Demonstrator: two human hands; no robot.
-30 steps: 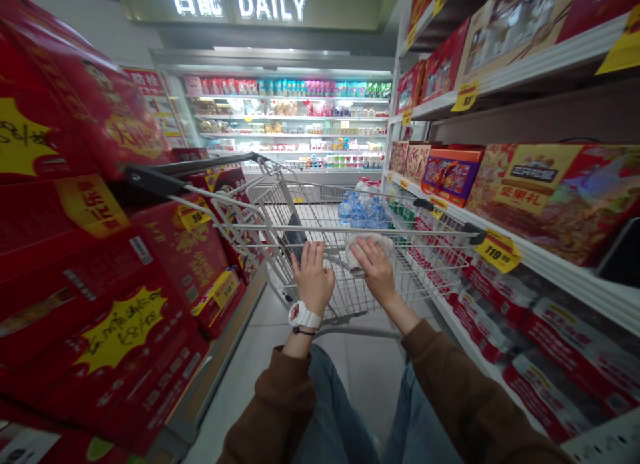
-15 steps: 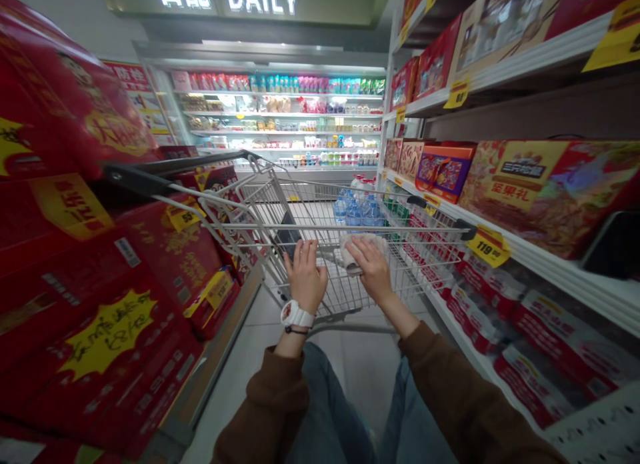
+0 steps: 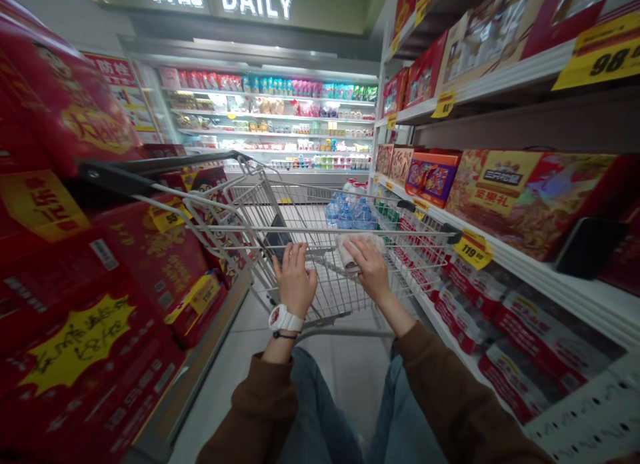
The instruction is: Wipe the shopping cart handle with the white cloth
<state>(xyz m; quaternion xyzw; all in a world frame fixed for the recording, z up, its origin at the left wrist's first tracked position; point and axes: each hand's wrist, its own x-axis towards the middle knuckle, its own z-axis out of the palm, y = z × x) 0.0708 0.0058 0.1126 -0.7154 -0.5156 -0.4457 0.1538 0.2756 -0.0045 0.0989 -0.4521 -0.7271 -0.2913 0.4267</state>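
A metal shopping cart (image 3: 325, 231) stands side-on before me, its dark handle to the left. My right hand (image 3: 369, 264) is closed on a whitish cloth (image 3: 349, 254), which lies against the cart's wire side just under the top rail. The palm hides part of the cloth. My left hand (image 3: 297, 277), a white watch (image 3: 285, 319) on its wrist, is open with fingers stretched forward near the cart's side below the rail. Whether its fingertips touch the wire I cannot tell. A dark panel (image 3: 277, 236) shows in the cart just beyond it.
Red gift boxes (image 3: 65, 304) are stacked close on the left. Along the right runs a shelf (image 3: 530, 271) of boxed goods, with a dark phone-like slab (image 3: 590, 247) on it and packs of bottles below. Large blue-tinted water bottles (image 3: 350, 211) stand beyond the cart, before a chilled display (image 3: 270, 131).
The view has turned slightly to the right, so the surroundings appear shifted left. My right hand stays on the cloth, and my left hand is still open by the cart's side.
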